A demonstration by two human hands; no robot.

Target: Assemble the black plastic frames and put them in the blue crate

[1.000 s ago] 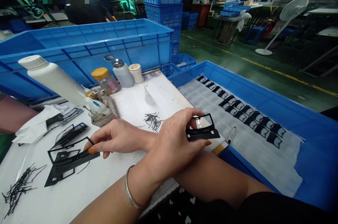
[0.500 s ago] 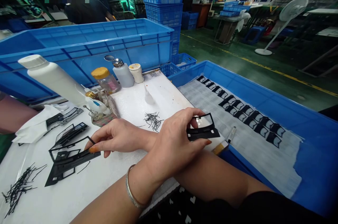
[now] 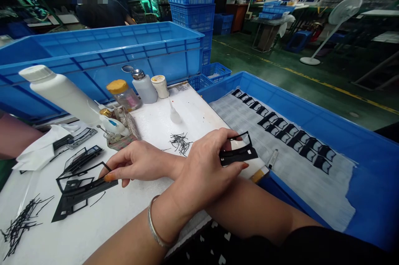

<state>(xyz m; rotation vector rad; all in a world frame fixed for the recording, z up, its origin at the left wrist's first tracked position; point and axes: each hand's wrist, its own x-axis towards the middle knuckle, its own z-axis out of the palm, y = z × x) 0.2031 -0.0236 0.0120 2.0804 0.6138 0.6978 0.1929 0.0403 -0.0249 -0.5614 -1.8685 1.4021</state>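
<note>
A black film frame (image 3: 238, 154) is pinched in the left hand (image 3: 205, 169), its fingers closed on the piece just above the bench's right edge. The right hand (image 3: 137, 163), crossed beneath the left forearm, is loosely curled, with its fingertips (image 3: 107, 177) at a pile of black frames (image 3: 82, 190) — whether these are gripped cannot be told. Black trimmed strips (image 3: 181, 143) lie on the white bench (image 3: 193, 111), and a white bottle (image 3: 59, 94) and a yellow-lidded jar (image 3: 123, 95) stand toward its far end. To the right, rows of black pieces (image 3: 296, 140) are laid on a grey sheet in a blue crate (image 3: 370, 173) — beyond, stacked blue crates (image 3: 191, 3) and a standing fan (image 3: 339, 19) rise from a green floor (image 3: 249, 61)
</note>
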